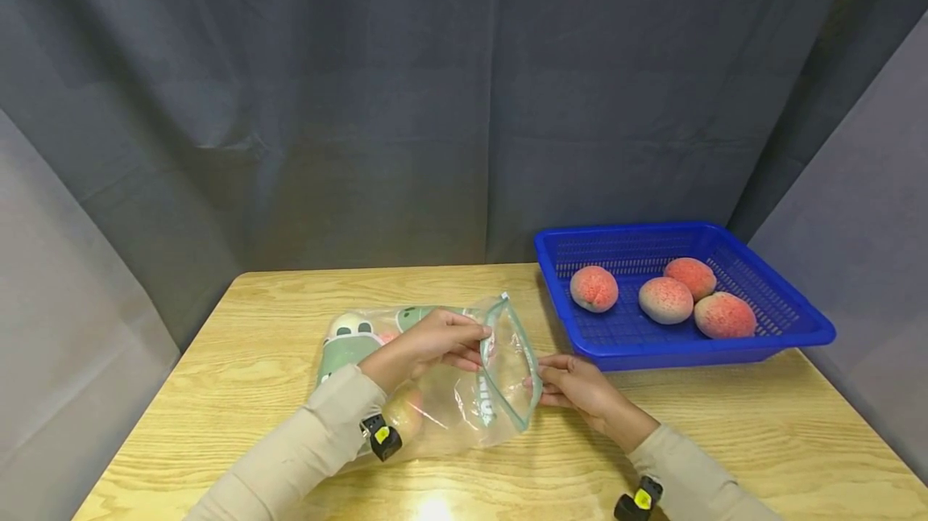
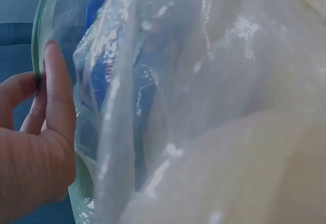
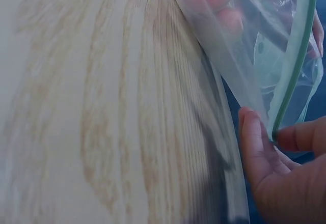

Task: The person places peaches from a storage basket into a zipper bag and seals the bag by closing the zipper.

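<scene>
A clear zip bag (image 1: 457, 416) with a green zip rim and green printed patches lies on the table, its mouth spread toward the right. Peach-like fruit (image 1: 403, 411) shows through the plastic. My left hand (image 1: 435, 344) pinches the far-left side of the rim between thumb and fingers; the left wrist view shows this pinch on the green edge. On the opposite side, my right hand (image 1: 576, 388) pinches the rim near the basket's front. In the right wrist view its thumb and fingers (image 3: 254, 147) hold the green strip.
A blue plastic basket (image 1: 674, 356) stands at the table's back right, holding several peaches (image 1: 665, 300). The wooden table (image 1: 239, 376) runs beneath everything. A dark grey curtain (image 1: 377, 102) hangs behind, with pale panels (image 1: 65, 328) at both sides.
</scene>
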